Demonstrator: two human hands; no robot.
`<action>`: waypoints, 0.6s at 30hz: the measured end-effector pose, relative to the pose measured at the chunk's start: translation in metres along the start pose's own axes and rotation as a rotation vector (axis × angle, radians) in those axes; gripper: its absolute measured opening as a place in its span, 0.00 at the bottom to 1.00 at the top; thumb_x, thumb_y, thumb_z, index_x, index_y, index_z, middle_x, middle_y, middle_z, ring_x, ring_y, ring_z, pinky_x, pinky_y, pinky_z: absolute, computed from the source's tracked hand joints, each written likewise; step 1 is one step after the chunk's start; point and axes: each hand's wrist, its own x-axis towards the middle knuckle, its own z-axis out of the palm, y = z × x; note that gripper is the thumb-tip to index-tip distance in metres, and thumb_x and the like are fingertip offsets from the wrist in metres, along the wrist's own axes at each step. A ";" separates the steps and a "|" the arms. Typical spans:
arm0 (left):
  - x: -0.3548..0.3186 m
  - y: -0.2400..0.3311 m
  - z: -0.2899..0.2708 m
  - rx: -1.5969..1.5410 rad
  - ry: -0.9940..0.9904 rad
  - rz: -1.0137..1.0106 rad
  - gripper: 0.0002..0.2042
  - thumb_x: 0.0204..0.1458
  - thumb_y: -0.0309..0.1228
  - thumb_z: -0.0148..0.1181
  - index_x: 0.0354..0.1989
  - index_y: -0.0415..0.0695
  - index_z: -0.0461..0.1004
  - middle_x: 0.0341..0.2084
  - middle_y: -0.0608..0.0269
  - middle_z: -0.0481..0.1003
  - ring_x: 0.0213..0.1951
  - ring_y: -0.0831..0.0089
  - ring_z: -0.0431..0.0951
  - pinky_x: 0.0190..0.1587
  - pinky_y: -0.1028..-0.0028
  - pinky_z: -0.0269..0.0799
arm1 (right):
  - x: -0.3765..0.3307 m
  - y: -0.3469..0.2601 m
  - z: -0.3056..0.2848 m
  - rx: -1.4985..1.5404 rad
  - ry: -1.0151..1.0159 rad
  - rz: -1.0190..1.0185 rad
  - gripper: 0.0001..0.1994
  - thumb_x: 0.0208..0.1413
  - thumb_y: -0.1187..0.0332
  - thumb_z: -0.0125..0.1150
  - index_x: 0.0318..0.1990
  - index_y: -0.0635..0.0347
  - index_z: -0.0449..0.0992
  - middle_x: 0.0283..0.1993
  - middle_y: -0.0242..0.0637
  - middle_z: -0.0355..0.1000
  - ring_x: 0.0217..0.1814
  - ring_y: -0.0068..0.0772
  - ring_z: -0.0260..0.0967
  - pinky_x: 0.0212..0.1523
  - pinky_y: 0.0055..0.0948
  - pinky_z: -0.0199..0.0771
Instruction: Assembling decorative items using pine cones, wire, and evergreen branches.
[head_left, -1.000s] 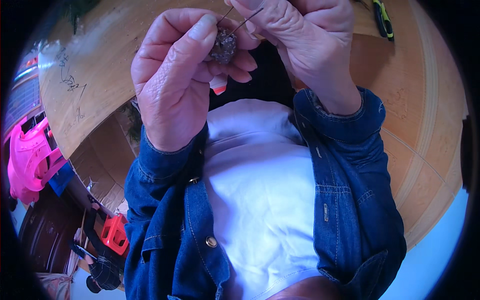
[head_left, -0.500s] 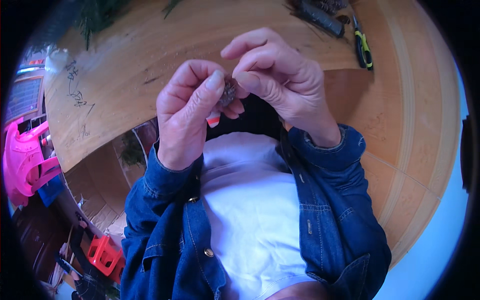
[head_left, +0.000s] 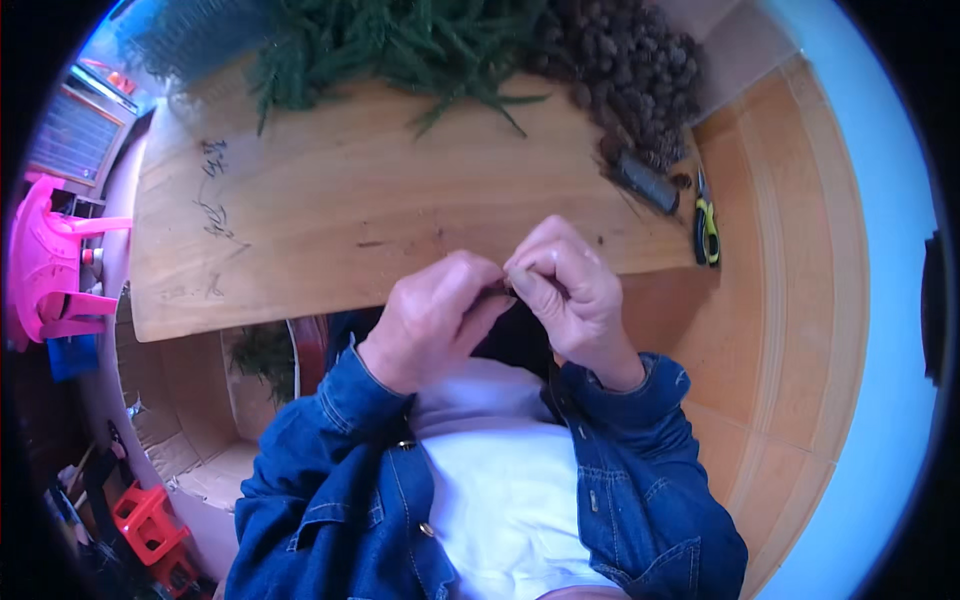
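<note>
My left hand (head_left: 432, 312) is held just off the near edge of the wooden table (head_left: 300, 215), its back up and its fingers curled around a small pine cone (head_left: 496, 288). Only a dark sliver of the cone shows between the hands; the cone was plainer half a second ago. My right hand (head_left: 578, 305) meets it from the right, thumb and forefinger pinched together at the cone's edge. Whatever thin thing that pinch may hold is too small to make out.
Green artificial sprigs (head_left: 390, 45) cover the table's far side. Right of them lie heaped pine cones (head_left: 640, 65), a dark grey cylindrical bundle (head_left: 645, 182) and yellow-and-black pliers (head_left: 706, 230). A cardboard box (head_left: 185, 385), pink plastic chair (head_left: 42, 265) and red stool (head_left: 148, 522) are at left.
My view has tilted up, bringing the sprigs and cone heap into sight. My left hand has turned over its palm, hiding most of the cone; my right fingers have closed in tighter.
</note>
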 end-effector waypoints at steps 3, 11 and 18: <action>0.002 -0.001 -0.002 0.118 0.003 0.109 0.10 0.46 0.16 0.58 0.37 0.37 0.68 0.27 0.52 0.72 0.27 0.61 0.75 0.30 0.71 0.71 | 0.000 -0.002 0.004 0.019 0.008 0.077 0.05 0.55 0.77 0.57 0.28 0.65 0.70 0.30 0.37 0.67 0.30 0.26 0.64 0.29 0.22 0.62; 0.002 -0.001 -0.004 0.106 -0.005 0.061 0.10 0.48 0.18 0.58 0.39 0.35 0.69 0.27 0.53 0.73 0.27 0.65 0.76 0.30 0.72 0.72 | 0.003 0.001 0.003 0.007 0.014 0.104 0.05 0.56 0.74 0.58 0.30 0.64 0.70 0.31 0.35 0.66 0.30 0.24 0.63 0.30 0.20 0.62; 0.001 0.007 -0.003 -0.527 0.077 -0.358 0.09 0.53 0.22 0.57 0.41 0.33 0.68 0.30 0.62 0.74 0.30 0.79 0.75 0.32 0.80 0.72 | 0.006 -0.001 0.006 0.670 0.070 0.329 0.04 0.56 0.74 0.59 0.34 0.65 0.73 0.32 0.31 0.66 0.33 0.19 0.65 0.33 0.17 0.65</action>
